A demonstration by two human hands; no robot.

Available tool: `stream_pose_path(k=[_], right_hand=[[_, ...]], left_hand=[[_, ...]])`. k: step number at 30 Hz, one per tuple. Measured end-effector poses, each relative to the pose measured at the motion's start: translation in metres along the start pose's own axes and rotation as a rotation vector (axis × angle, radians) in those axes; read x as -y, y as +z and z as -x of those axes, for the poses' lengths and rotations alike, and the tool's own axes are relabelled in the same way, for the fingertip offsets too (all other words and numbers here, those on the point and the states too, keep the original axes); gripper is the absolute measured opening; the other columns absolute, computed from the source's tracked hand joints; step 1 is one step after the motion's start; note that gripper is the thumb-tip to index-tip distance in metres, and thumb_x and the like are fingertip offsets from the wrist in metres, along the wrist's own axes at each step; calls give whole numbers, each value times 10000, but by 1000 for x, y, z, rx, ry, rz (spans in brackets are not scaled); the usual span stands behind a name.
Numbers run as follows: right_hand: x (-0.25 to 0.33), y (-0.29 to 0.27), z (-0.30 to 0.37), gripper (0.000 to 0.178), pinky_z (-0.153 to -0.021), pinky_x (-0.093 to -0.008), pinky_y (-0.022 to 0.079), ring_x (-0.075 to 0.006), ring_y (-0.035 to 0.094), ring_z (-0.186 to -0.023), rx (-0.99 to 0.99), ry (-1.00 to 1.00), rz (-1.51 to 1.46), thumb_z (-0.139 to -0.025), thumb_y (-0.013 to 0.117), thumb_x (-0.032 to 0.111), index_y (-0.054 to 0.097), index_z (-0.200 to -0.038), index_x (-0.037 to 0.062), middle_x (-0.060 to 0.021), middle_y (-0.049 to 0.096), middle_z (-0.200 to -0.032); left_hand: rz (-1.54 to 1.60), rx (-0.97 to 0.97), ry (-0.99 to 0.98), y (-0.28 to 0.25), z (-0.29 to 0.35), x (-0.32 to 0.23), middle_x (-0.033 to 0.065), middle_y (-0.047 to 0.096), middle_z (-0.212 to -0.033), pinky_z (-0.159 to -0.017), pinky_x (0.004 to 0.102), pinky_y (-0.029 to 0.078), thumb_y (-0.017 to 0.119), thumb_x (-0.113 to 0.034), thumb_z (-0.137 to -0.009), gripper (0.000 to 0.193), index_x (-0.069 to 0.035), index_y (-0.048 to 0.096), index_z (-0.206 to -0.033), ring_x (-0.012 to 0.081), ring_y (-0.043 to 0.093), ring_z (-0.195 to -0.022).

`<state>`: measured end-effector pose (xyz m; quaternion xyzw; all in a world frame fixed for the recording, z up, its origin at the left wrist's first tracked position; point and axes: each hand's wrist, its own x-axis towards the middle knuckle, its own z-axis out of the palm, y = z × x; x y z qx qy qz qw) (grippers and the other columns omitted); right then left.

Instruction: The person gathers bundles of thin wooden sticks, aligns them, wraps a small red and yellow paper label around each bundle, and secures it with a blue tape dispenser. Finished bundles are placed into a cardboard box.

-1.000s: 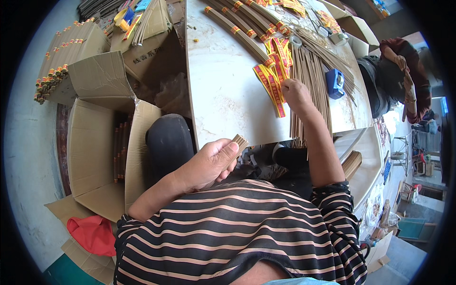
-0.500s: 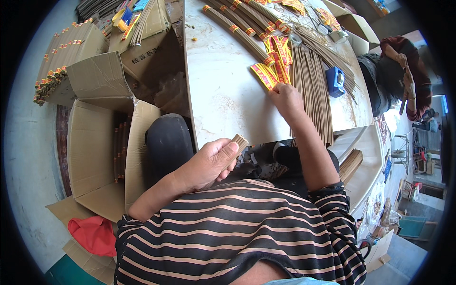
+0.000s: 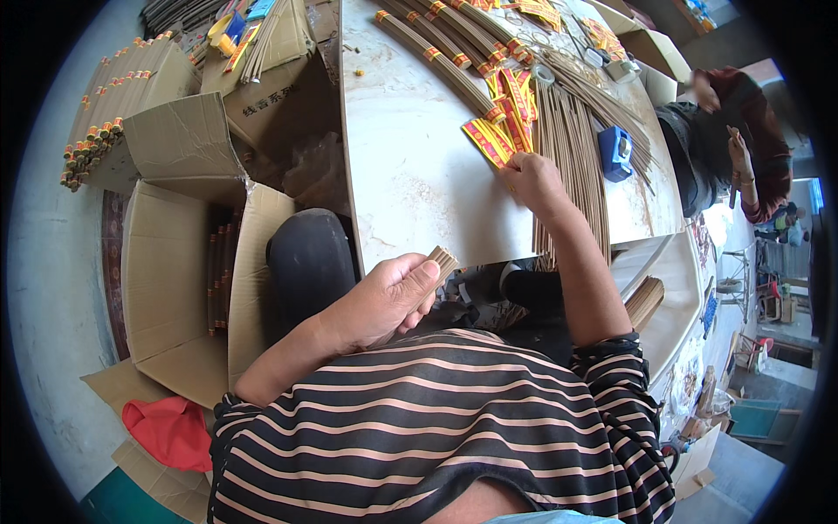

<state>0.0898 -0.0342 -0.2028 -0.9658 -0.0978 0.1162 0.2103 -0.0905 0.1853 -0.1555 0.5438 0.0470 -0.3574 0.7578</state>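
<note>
My left hand is wrapped round a bundle of thin brown incense sticks, whose cut ends poke out above the thumb, just off the table's near edge. Over the table, my right hand pinches the near end of a red-and-yellow paper label at the edge of a fanned pile of such labels. The fingertips are partly hidden by the hand itself. Beside it lies a spread of loose incense sticks, and beyond are several finished bundles with red-and-yellow bands.
A blue tape dispenser stands on the white table, right of the loose sticks. At left an open cardboard box holds banded bundles; more bundles are stacked behind it. Another person sits at the right.
My right hand has shifted slightly right and toward me, still at the labels. My left hand stays put with its bundle. The other person's hands have moved apart.
</note>
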Motion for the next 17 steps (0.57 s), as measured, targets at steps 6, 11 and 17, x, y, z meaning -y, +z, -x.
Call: stream_pose_path(k=[6, 11, 17], right_hand=[[-12, -1, -2, 192, -734, -406, 469, -345, 599, -781, -24, -127, 52, -784, 599, 205, 628, -820, 18, -178, 623, -811], [-11, 2, 0, 192, -755, -413, 468, -346, 592, -810, -140, -169, 239, -797, 577, 199, 614, -887, 34, -182, 609, -836], [-15, 0, -7, 210, -778, -400, 462, -327, 589, -876, -39, -100, 263, -779, 603, 200, 609, -903, 30, -186, 603, -937]], left_hand=[[0, 12, 9, 0, -1, 0, 4, 425, -681, -503, 176, 361, 371, -417, -950, 437, 5, 454, -1027, 58, 396, -561], [-9, 7, 4, 0, 0, -1, 3, 426, -677, -500, 176, 360, 363, -414, -953, 435, 5, 455, -1024, 57, 396, -559], [-19, 3, 9, 0, 0, -1, 3, 426, -677, -503, 176, 362, 359, -405, -956, 426, 4, 455, -1026, 56, 398, -561]])
